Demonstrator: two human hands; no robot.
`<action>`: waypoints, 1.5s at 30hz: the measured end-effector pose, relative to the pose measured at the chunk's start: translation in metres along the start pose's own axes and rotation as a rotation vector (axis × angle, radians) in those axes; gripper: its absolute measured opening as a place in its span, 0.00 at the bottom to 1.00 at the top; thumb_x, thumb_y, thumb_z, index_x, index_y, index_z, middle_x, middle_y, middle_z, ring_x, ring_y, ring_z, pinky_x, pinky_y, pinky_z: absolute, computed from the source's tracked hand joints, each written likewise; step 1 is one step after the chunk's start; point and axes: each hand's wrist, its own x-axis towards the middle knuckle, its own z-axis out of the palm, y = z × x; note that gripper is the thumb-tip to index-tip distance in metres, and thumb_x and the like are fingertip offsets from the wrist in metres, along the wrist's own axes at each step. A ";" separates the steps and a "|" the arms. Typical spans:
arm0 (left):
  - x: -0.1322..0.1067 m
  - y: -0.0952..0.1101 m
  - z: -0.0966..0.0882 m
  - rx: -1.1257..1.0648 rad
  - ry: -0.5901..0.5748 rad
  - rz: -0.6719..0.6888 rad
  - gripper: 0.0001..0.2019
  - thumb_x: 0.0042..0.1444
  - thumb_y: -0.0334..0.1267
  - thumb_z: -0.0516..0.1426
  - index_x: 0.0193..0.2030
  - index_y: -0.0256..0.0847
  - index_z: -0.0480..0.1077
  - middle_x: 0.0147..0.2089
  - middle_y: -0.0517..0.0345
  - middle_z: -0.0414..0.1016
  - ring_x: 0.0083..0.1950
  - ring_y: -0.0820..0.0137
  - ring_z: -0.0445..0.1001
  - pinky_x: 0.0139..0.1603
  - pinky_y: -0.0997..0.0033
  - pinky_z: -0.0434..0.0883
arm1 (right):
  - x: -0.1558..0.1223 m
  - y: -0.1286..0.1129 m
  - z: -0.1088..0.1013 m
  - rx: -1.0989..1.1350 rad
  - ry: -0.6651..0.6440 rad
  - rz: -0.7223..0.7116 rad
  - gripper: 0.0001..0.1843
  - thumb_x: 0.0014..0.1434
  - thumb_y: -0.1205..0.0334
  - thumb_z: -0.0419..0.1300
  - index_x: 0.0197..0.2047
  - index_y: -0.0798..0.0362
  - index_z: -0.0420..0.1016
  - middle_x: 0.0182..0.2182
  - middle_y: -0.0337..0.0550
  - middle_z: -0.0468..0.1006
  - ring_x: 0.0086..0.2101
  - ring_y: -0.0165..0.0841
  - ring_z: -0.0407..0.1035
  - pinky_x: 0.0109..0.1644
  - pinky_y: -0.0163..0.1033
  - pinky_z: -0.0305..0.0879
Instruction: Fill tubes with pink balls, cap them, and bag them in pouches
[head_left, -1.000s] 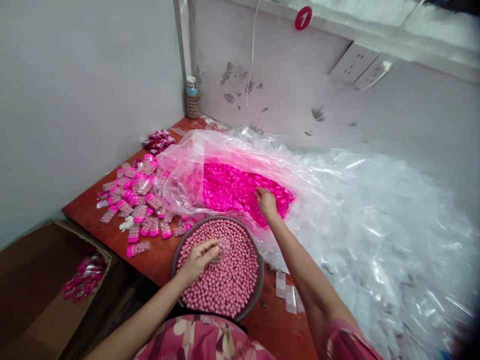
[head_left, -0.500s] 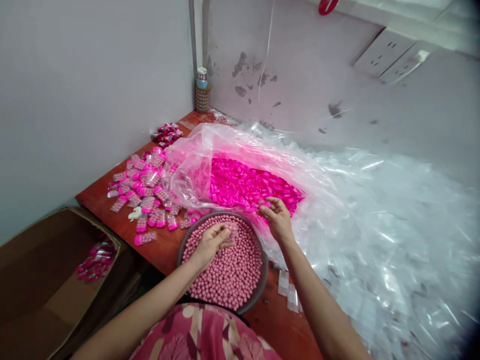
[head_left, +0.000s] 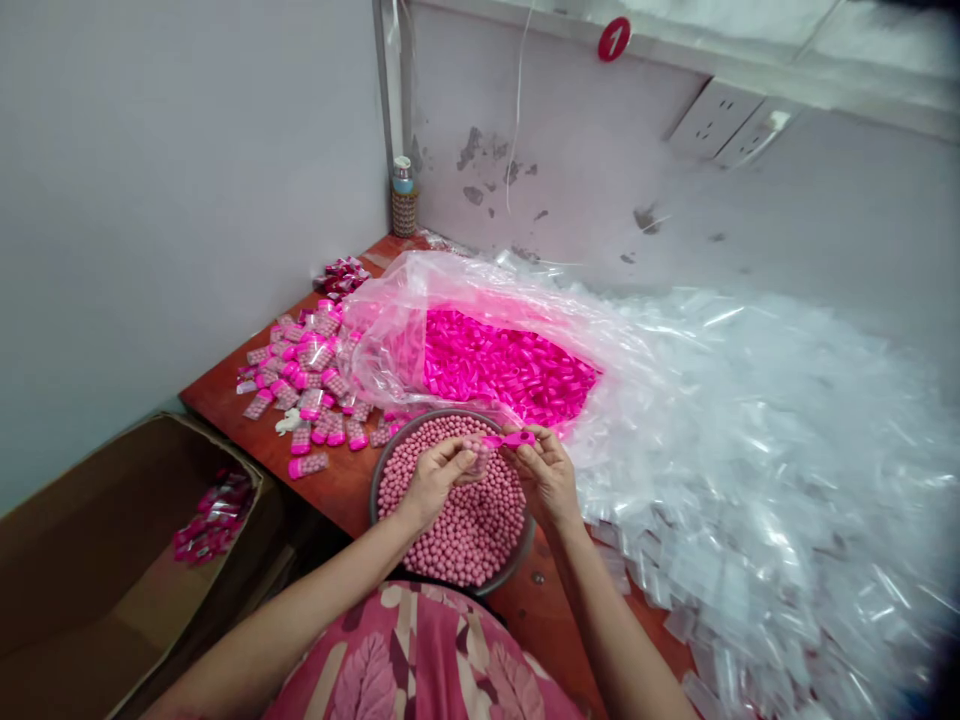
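Note:
Over a dark round bowl of pink beads, my left hand is closed on a small clear container with pink beads inside. My right hand pinches a bright pink plastic cap, a flat piece with a hole near one end. The cap meets the container's top; whether it is pressed on I cannot tell. Just behind the bowl, an open clear plastic bag holds a heap of similar pink caps.
Filled pink-capped containers lie piled on the red table at left. A large heap of clear empty containers covers the right side. A cardboard box stands lower left. A bottle stands in the corner.
My right hand has come from the bag's edge down to my left hand, bringing the pink cap against the container. My left hand has shifted slightly right. The camera view has tilted a little.

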 end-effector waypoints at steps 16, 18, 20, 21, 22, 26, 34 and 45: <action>-0.020 -0.004 0.004 0.053 -0.023 0.029 0.14 0.47 0.43 0.58 0.38 0.36 0.70 0.37 0.53 0.73 0.38 0.68 0.71 0.41 0.67 0.69 | -0.020 -0.003 0.009 -0.641 -0.115 -0.108 0.14 0.55 0.57 0.54 0.44 0.49 0.69 0.41 0.44 0.74 0.41 0.37 0.67 0.47 0.45 0.62; -0.021 -0.004 0.002 0.049 -0.011 0.037 0.14 0.47 0.43 0.58 0.39 0.36 0.70 0.37 0.54 0.72 0.37 0.69 0.71 0.39 0.68 0.69 | -0.023 -0.003 0.009 -0.738 -0.150 -0.155 0.13 0.56 0.57 0.53 0.44 0.48 0.70 0.40 0.44 0.74 0.40 0.38 0.68 0.47 0.45 0.62; -0.021 -0.004 0.001 0.045 -0.012 0.052 0.14 0.48 0.43 0.57 0.39 0.37 0.70 0.36 0.54 0.72 0.35 0.70 0.71 0.38 0.69 0.69 | -0.024 -0.005 0.008 -0.807 -0.207 -0.233 0.13 0.55 0.58 0.55 0.44 0.48 0.70 0.41 0.45 0.73 0.41 0.38 0.67 0.45 0.44 0.63; -0.021 -0.003 0.001 0.042 -0.020 0.055 0.14 0.48 0.43 0.57 0.39 0.36 0.70 0.36 0.54 0.72 0.35 0.70 0.71 0.38 0.69 0.69 | -0.025 -0.006 0.007 -0.843 -0.239 -0.279 0.13 0.54 0.59 0.56 0.44 0.48 0.70 0.41 0.45 0.72 0.41 0.38 0.67 0.44 0.43 0.64; -0.022 -0.003 0.001 0.040 -0.030 0.054 0.14 0.49 0.43 0.57 0.39 0.36 0.70 0.36 0.54 0.72 0.35 0.70 0.71 0.38 0.69 0.69 | -0.027 -0.008 0.007 -0.884 -0.270 -0.323 0.14 0.53 0.59 0.57 0.45 0.48 0.70 0.41 0.46 0.71 0.40 0.38 0.67 0.42 0.42 0.65; -0.024 -0.001 0.001 0.055 -0.059 0.043 0.13 0.48 0.42 0.58 0.39 0.36 0.70 0.35 0.55 0.72 0.35 0.71 0.70 0.39 0.70 0.68 | -0.031 -0.016 0.006 -1.053 -0.355 -0.454 0.16 0.54 0.63 0.56 0.47 0.49 0.68 0.38 0.47 0.72 0.38 0.37 0.68 0.41 0.43 0.66; -0.022 0.001 -0.001 0.007 -0.071 0.045 0.12 0.50 0.42 0.57 0.39 0.36 0.70 0.34 0.55 0.71 0.34 0.73 0.70 0.37 0.72 0.68 | -0.032 -0.011 0.000 -0.940 -0.232 -0.367 0.14 0.55 0.62 0.55 0.46 0.48 0.70 0.41 0.44 0.76 0.40 0.37 0.70 0.44 0.44 0.67; -0.021 0.008 -0.006 0.296 -0.111 0.200 0.12 0.52 0.41 0.54 0.38 0.36 0.71 0.40 0.52 0.73 0.43 0.67 0.71 0.45 0.68 0.67 | -0.034 -0.024 0.006 -0.966 -0.200 -0.514 0.16 0.56 0.61 0.55 0.49 0.47 0.68 0.39 0.45 0.73 0.40 0.36 0.68 0.44 0.42 0.65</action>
